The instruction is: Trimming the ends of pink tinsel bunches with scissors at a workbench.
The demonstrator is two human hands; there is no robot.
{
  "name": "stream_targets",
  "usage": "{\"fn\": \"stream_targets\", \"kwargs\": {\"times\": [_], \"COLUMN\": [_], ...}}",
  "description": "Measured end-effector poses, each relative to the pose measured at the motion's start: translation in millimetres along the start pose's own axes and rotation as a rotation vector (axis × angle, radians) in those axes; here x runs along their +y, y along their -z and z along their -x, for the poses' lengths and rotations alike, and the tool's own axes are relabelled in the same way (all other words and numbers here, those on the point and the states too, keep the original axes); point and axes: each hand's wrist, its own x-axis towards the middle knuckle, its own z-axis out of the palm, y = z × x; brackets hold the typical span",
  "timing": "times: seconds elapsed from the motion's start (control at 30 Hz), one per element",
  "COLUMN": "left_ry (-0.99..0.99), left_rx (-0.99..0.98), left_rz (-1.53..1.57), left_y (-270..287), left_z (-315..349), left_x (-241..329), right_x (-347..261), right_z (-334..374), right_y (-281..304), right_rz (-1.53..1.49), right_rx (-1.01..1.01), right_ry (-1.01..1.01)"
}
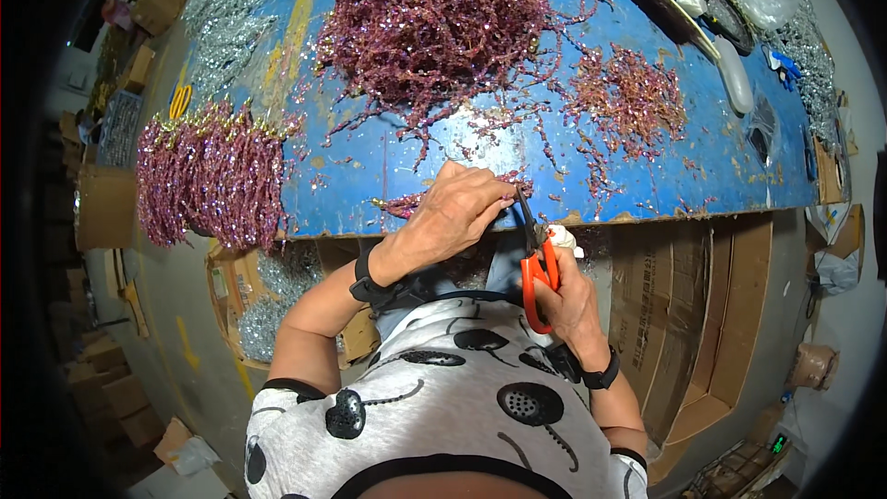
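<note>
My left hand is at the table's near edge, its fingers closed on a thin purple-pink glitter sprig. One end of the sprig sticks out left of the hand; the rest is partly hidden under the palm. My right hand grips scissors with red-orange handles. Their dark blades point up, close beside my left fingertips, and whether they touch the sprig is hard to make out. White wrapping shows by the right fingers. Beyond my hands lies a large heap of purple-pink glitter strands.
A bundle of glitter strands hangs over the table's left edge, with yellow-handled scissors above it. Short pink clippings lie on the blue table. A long-handled brush is at the far right. Cardboard boxes stand below.
</note>
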Motion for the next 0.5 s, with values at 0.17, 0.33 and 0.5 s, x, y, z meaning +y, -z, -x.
{"fn": "stream_targets", "kwargs": {"times": [0.17, 0.33, 0.5], "left_ry": [0.021, 0.049, -0.005], "left_rx": [0.000, -0.021, 0.082], "left_rz": [-0.026, -0.040, -0.072], "left_y": [0, 0, 4], "left_z": [-1, -3, -7], "left_x": [2, 1, 1], "right_x": [11, 18, 20], "right_z": [6, 10, 13], "right_y": [2, 10, 15], "right_rz": [-0.303, -0.247, -0.212], "right_rx": [-0.012, -0.090, -0.102], "right_ry": [-0.122, 0.016, 0.007]}}
